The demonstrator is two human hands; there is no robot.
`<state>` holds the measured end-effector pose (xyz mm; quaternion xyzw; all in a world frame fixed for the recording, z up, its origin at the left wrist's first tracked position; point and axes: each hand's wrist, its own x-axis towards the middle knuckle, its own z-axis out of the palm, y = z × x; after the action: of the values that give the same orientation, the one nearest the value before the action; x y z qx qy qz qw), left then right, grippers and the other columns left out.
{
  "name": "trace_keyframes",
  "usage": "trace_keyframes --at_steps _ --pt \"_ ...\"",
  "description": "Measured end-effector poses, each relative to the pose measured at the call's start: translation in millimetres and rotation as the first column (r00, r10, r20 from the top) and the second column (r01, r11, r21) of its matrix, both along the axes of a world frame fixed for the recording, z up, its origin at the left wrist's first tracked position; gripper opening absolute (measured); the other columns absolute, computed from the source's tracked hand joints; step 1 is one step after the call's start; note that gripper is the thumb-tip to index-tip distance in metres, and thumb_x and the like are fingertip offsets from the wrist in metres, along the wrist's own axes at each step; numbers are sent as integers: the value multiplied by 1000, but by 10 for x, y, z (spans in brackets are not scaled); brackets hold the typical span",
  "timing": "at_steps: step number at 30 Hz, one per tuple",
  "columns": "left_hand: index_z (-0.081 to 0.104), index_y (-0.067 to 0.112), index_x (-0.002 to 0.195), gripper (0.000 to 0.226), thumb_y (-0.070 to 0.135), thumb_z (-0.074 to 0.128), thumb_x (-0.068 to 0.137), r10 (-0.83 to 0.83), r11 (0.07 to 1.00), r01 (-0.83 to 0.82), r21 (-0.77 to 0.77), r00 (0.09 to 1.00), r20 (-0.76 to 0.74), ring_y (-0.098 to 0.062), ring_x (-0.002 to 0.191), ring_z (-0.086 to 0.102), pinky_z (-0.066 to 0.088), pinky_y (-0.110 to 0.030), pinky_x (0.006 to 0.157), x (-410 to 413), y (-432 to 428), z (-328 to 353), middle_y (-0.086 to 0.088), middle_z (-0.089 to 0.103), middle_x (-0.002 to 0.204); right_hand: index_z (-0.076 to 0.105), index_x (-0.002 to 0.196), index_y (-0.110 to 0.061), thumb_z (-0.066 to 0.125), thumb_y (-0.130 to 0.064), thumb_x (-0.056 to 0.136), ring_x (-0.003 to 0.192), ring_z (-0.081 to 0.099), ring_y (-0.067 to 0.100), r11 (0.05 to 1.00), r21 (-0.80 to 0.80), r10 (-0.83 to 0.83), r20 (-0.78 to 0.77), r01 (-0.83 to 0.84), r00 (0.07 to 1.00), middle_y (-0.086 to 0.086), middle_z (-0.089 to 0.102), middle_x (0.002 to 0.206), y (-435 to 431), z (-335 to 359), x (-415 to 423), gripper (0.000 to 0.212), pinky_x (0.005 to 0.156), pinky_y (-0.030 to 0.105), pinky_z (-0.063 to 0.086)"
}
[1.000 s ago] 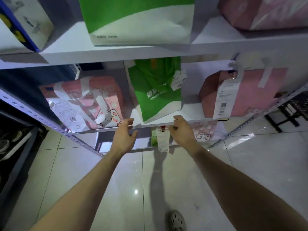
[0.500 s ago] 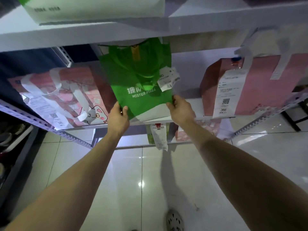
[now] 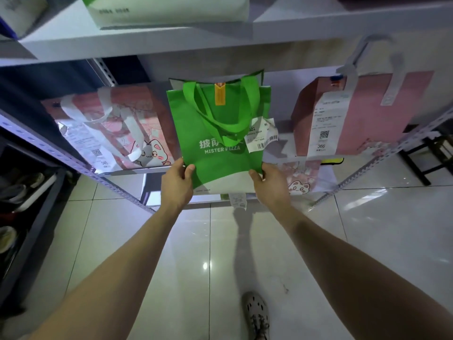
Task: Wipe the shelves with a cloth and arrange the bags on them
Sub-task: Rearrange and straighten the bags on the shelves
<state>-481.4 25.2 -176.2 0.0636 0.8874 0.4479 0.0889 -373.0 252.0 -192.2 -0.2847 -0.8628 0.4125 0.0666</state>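
A green and white "Mister Pizza" bag (image 3: 220, 153) with green handles and a paper receipt stands upright at the front of the middle shelf (image 3: 137, 171). My left hand (image 3: 177, 185) grips its lower left edge, thumb on the front. My right hand (image 3: 269, 185) grips its lower right edge. A pink cat-print bag (image 3: 115, 128) with white straps leans on the shelf to the left. A plain pink bag (image 3: 362, 114) with a long white label stands to the right. No cloth is in view.
The upper shelf (image 3: 147, 42) carries another green and white bag (image 3: 171, 8). A lower shelf holds a pink cat bag (image 3: 301, 180). A dark rack with shoes (image 3: 22, 190) stands at left, a black stool (image 3: 426, 158) at right. Glossy floor tiles (image 3: 196, 266) and my shoe (image 3: 256, 312) lie below.
Both hands rose from the shelf's front edge to the green bag's lower corners and took hold. The bag went from leaning to upright and came forward.
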Motion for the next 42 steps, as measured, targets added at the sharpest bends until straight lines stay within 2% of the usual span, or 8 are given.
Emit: trace_keyframes --at_steps 5,9,13,20,27,31,36,42 --pt "70 16 129 24 20 53 111 -73 996 68 -51 993 -88 -27 100 73 61 -42 87 393 -371 -11 -3 80 115 67 94 0 59 -22 108 80 51 27 998 16 -68 21 67 997 5 56 86 -366 -54 430 27 67 36 25" --pt "67 21 128 23 22 52 111 -127 988 118 -101 988 -87 -30 92 71 60 -47 81 789 -779 -117 -4 80 104 65 93 0 55 -15 109 73 51 27 991 -106 -76 67 83 995 5 53 78 -786 -185 846 25 64 37 32" --pt "65 23 128 21 23 51 112 -149 972 144 -184 989 -14 -37 97 70 60 -53 84 1057 -1217 -333 -10 79 108 74 121 -12 51 -14 110 84 70 35 973 -221 -44 103 66 994 -1 57 80 -1188 -372 1155 25 79 44 59" --pt "70 20 123 20 17 57 108 -102 948 109 -300 994 40 -38 93 68 58 -50 81 1221 -1599 -865 -10 79 101 72 132 -14 47 -14 111 91 71 37 968 -251 43 162 -1 986 -1 55 84 -1525 -891 1276 32 83 44 60" --pt "74 19 111 15 16 62 104 -4 924 15 -383 1000 28 -30 87 67 57 -44 74 1234 -1810 -1672 -1 75 94 72 130 -19 46 -21 112 87 69 29 948 -308 157 238 -79 958 7 67 98 -1714 -1669 1059 31 71 27 47" --pt "73 20 120 20 16 59 106 51 936 -37 -351 998 32 -32 86 70 61 -47 78 1122 -1866 -2160 -2 78 97 72 127 -19 47 -16 110 82 63 25 955 -239 230 213 -177 950 6 67 94 -1723 -2071 805 30 67 27 40" --pt "68 19 125 22 16 54 109 100 948 -104 -301 995 -29 -38 86 71 60 -48 79 834 -1878 -2641 -9 80 101 71 131 -21 44 -14 110 97 68 32 946 -231 274 190 -228 943 12 74 106 -1738 -2423 427 34 81 36 54" --pt "61 18 120 15 22 50 111 81 949 -112 -293 990 -116 -45 91 66 56 -53 79 301 -1744 -3069 -18 77 102 70 120 -11 44 -13 111 99 64 34 947 -150 302 108 -285 947 14 72 106 -1611 -2782 -189 27 79 38 48"
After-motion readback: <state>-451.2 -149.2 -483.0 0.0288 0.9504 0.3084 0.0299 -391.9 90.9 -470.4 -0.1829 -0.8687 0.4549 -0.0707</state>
